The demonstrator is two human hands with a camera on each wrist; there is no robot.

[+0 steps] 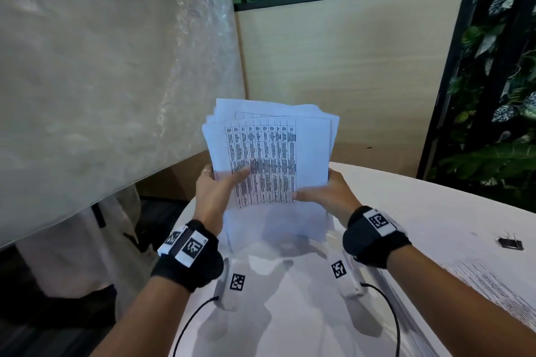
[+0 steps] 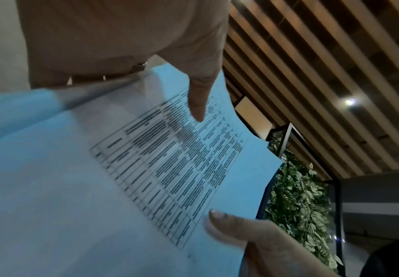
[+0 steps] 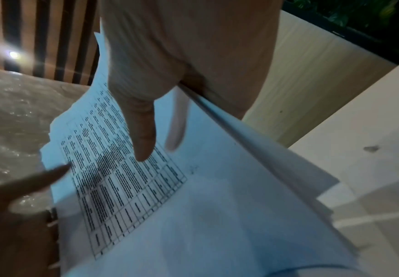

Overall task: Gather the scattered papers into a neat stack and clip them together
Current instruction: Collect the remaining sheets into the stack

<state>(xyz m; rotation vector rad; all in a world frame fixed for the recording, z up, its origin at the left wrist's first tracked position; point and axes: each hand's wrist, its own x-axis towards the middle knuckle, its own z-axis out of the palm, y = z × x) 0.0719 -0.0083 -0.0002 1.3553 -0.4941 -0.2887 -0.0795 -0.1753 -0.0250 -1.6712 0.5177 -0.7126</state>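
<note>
A stack of white papers with a printed table on the front sheet stands nearly upright above the white table. Its top edges are uneven and slightly fanned. My left hand grips the stack's lower left side, thumb across the front. My right hand grips the lower right side the same way. In the left wrist view my left hand presses its thumb on the papers. The right wrist view shows my right hand with its thumb on the papers. A black binder clip lies on the table, far right.
One more printed sheet lies on the table at the right edge. A bubble-wrapped panel stands close on the left, a wooden partition behind, and plants at the right. Black cables trail from the wrist cameras.
</note>
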